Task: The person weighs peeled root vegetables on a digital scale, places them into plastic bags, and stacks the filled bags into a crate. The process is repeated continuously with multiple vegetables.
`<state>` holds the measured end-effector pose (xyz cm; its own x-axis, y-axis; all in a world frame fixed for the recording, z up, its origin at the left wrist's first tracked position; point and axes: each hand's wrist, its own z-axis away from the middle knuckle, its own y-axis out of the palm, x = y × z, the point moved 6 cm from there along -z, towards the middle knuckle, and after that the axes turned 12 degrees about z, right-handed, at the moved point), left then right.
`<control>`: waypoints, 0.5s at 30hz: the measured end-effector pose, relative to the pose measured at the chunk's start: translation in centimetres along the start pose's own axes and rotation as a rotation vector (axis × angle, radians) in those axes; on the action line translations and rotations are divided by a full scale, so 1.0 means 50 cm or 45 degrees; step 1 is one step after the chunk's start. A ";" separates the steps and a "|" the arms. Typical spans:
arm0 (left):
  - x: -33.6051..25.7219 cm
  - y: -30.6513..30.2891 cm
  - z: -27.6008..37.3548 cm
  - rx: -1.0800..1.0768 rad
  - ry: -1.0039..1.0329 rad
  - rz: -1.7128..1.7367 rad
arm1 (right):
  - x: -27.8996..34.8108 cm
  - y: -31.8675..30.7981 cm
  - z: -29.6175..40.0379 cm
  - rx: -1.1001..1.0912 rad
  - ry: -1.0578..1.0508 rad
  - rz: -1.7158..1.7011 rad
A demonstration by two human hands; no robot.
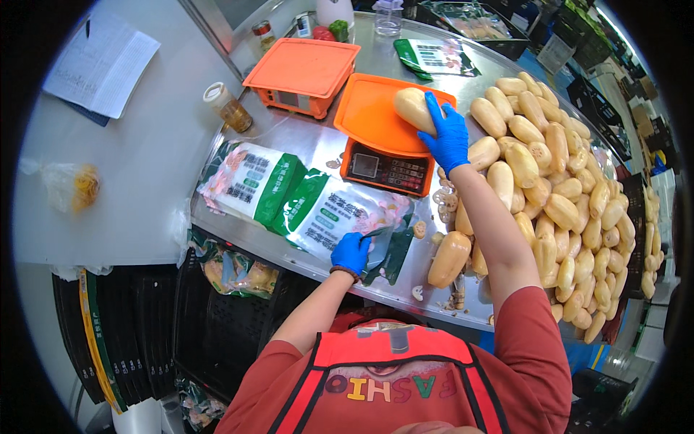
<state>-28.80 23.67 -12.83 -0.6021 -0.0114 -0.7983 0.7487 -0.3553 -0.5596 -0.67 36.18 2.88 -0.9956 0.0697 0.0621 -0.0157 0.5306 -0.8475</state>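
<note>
My right hand [447, 134], in a blue glove, holds a peeled lotus root segment [413, 110] at the orange pan [374, 116] of a digital scale; whether the root bears on the pan cannot be told. My left hand [351, 253], also gloved in blue, pinches the dark green edge of a printed plastic bag [331, 217] lying flat on the steel table [320, 138]. Left of that bag lies a stack of similar bags [249, 179]. The scale's display and keypad [386, 171] face me below the pan.
A large heap of lotus roots [564, 200] covers the table's right side. Behind stand a second orange scale [301, 62], a lidded jar [227, 107] and more bags [436, 57]. Black crates [217, 325] sit below the near left edge. Notebook pages [103, 65] lie far left.
</note>
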 end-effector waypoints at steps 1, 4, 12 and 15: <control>-0.011 -0.001 0.003 0.009 -0.005 -0.065 | 0.008 0.007 0.001 0.009 -0.006 0.051; -0.024 0.000 0.004 0.044 -0.013 -0.221 | 0.029 -0.024 0.009 -0.090 -0.012 0.019; -0.004 -0.024 0.013 0.182 -0.150 0.136 | 0.284 -0.067 0.374 0.797 -0.568 -0.769; 0.019 -0.047 0.009 0.106 -0.084 0.432 | 0.283 -0.024 0.444 0.981 -0.430 -0.467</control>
<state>-31.24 24.06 -12.17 -0.3416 -0.2010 -0.9181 0.8857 -0.3956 -0.2430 -16.77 17.80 -6.94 -0.8881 -0.3069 0.3422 -0.2725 -0.2481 -0.9296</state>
